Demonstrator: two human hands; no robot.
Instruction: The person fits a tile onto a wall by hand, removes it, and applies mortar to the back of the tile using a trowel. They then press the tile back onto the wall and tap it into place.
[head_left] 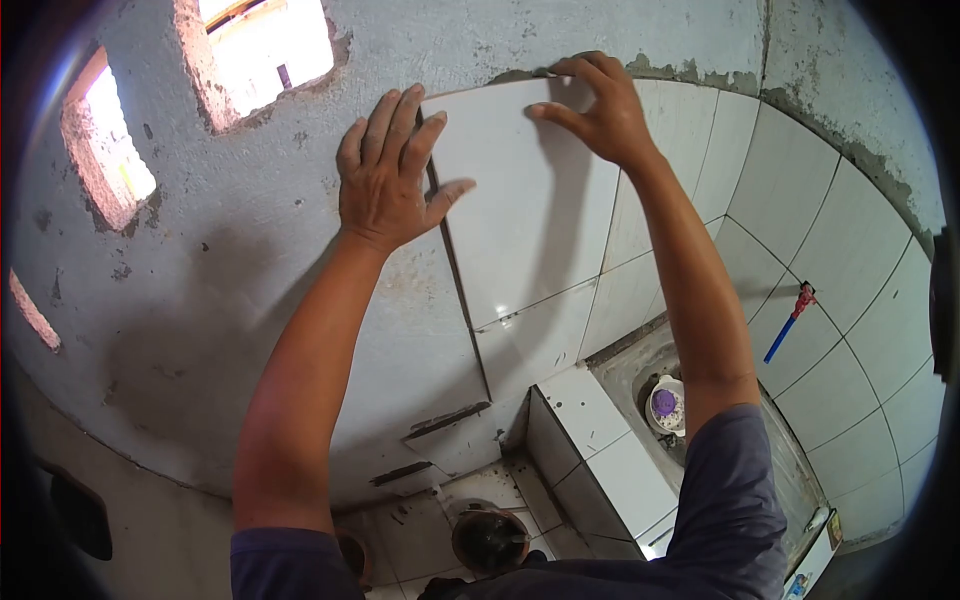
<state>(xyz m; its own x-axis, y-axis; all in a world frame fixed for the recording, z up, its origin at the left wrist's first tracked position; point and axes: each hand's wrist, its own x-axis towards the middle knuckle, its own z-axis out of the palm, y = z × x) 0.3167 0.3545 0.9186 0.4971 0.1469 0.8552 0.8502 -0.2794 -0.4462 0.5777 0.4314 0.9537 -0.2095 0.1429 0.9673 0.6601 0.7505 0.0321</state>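
The glossy, rectangular tile (490,190) sits high on the rough grey wall (220,260), beside tiled rows; the left hand (388,185) spreads open across its left edge, gripping nothing; the right hand (598,112), loosely open, bends over its top edge; leftward, bare plaster runs to ragged openings (268,55).

Wall (265,190) lies open beyond the left hand (388,185) — tiled ledge (592,415) juts lower right.
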